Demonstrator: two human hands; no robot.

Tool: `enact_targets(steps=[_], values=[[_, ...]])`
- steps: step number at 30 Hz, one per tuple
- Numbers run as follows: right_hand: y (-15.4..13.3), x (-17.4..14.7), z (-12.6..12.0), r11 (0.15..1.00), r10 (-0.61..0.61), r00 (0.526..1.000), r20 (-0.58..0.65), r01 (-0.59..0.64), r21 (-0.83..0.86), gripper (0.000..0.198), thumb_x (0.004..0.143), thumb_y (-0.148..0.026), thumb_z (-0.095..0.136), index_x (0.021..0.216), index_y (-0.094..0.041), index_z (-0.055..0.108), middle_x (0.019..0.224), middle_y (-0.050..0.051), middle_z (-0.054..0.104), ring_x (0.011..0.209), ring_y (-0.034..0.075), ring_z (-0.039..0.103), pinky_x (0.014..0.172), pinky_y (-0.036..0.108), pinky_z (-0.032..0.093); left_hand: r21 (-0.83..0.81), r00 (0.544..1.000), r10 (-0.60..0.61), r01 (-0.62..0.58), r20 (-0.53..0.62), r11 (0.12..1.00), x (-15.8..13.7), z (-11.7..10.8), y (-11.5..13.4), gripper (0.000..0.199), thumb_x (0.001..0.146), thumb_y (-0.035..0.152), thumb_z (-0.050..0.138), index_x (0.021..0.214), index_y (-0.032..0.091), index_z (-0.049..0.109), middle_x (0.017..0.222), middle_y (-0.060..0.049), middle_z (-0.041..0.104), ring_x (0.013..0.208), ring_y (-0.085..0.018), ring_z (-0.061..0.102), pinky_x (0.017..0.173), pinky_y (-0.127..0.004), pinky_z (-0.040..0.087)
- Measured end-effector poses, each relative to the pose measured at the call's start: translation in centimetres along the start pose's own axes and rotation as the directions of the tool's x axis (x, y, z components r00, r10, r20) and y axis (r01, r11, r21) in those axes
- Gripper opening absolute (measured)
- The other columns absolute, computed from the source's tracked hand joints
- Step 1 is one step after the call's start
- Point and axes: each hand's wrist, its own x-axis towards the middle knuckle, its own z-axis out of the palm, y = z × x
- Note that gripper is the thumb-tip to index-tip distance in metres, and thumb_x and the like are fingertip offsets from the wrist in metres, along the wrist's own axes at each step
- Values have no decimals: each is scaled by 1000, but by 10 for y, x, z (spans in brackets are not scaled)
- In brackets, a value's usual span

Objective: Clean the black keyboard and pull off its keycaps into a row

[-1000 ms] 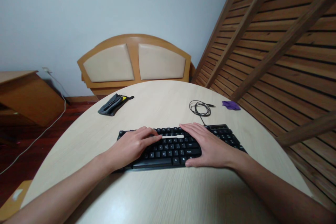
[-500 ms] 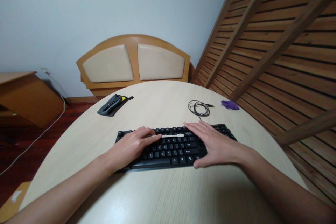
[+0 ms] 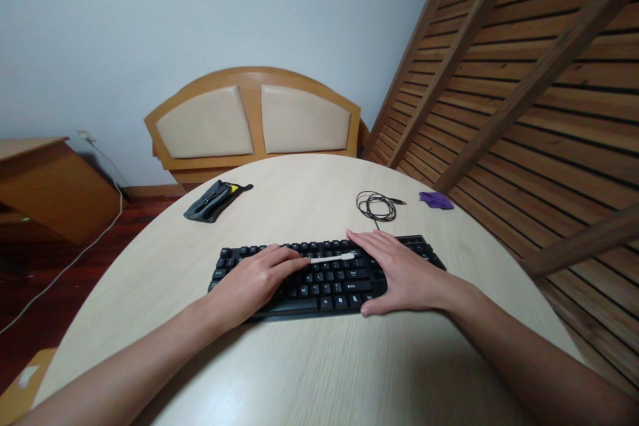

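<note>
A black keyboard lies on the round table, its left end turned slightly toward me. My left hand is closed around the handle of a slim white toothbrush, whose head points right and rests on or just over the upper rows of keys near the right of the main block. The bristles are too small to make out. My right hand spans the keyboard's right part, fingers at the back edge and thumb at the front edge, gripping it. That hand hides much of the number pad.
The keyboard's coiled black cable lies behind my right hand. A purple cloth is at the far right of the pale table. A dark grey pouch with a yellow patch sits at the back left. Wooden slats lean on the right.
The keyboard has shifted slightly left, with my right hand on it. The toothbrush head has moved a little to the right over the keys, and my left hand with it.
</note>
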Motion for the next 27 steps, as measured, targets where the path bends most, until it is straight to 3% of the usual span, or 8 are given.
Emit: enact_targets(steps=[8,13,19,27], values=[[0,0,-2,1000,-17,1000,-6,18,16,128,61,-78,71,158,-18,15,156,17,34,140,39,35,116,60,21,72,997,-66,63,29,995,0,0,1,59,88,-3,43,140,23,52,116,-9,64,99,-22,62,82,-39,58],[1,1,-1,999,-17,1000,-19,18,38,128,59,-75,74,158,-19,15,156,17,35,141,41,33,117,60,20,75,998,-59,60,-13,995,-2,2,-1,60,87,-4,42,139,24,53,114,-9,65,96,-21,63,81,-38,58],[-1,1,-2,999,10,1000,3,-10,32,130,58,-77,74,158,-15,19,156,19,34,141,40,33,116,59,22,31,1000,-5,5,-9,999,-2,4,4,54,92,-1,41,139,22,52,117,-10,63,102,-21,62,85,-38,57],[0,1,-1,1000,-13,1000,-6,13,24,129,59,-78,73,158,-16,17,157,18,33,141,40,32,117,59,19,63,998,54,-57,39,996,0,4,10,53,94,3,45,142,25,50,116,-9,65,97,-20,65,76,-32,58]])
